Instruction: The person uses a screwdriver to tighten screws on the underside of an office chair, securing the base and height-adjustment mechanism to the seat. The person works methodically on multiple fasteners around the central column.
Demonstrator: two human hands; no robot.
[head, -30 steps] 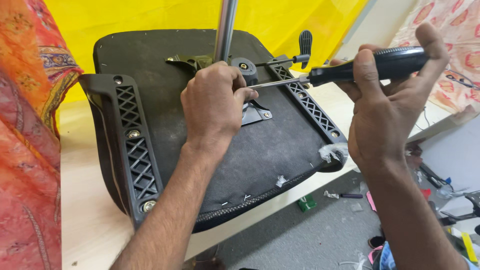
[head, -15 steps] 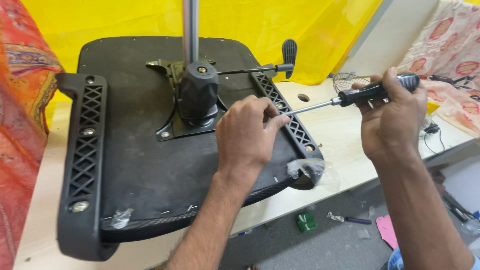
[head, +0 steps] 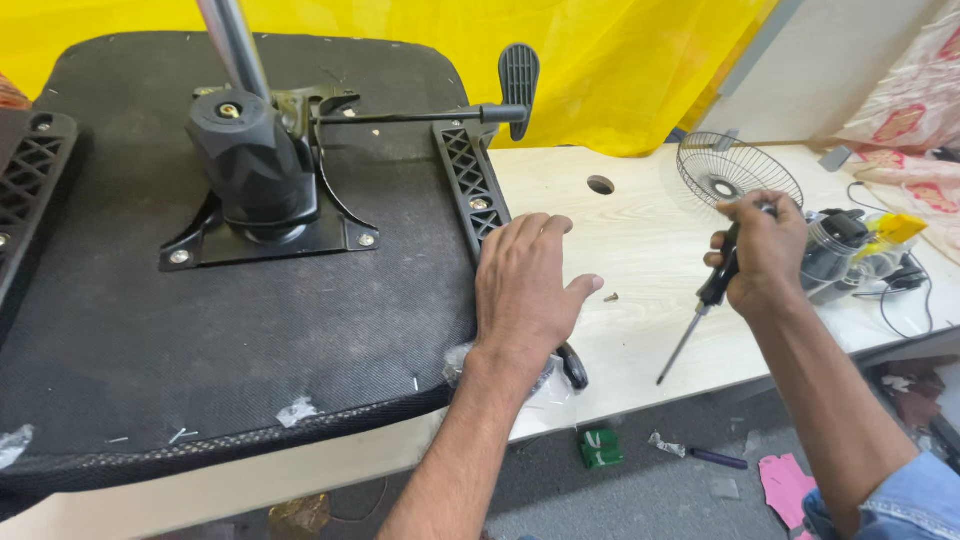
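An upturned black chair seat (head: 230, 330) fills the left of the pale table (head: 650, 250). The left hand (head: 525, 290) lies flat, fingers open, on the seat's right armrest bracket (head: 468, 185). A small screw (head: 611, 297) lies just right. Farther right, the right hand (head: 765, 255) grips a screwdriver (head: 700, 315), tip down.

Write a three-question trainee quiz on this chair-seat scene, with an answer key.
1. True or false: the right hand holds the screwdriver with its tip pointing down toward the table.
2. Where does the left hand rest?
A. on the metal post
B. at the seat's right edge, over the latticed arm bracket
C. on the fan grille
3. Fill in: a small loose ___ lies on the table between the two hands.

Key
1. True
2. B
3. screw
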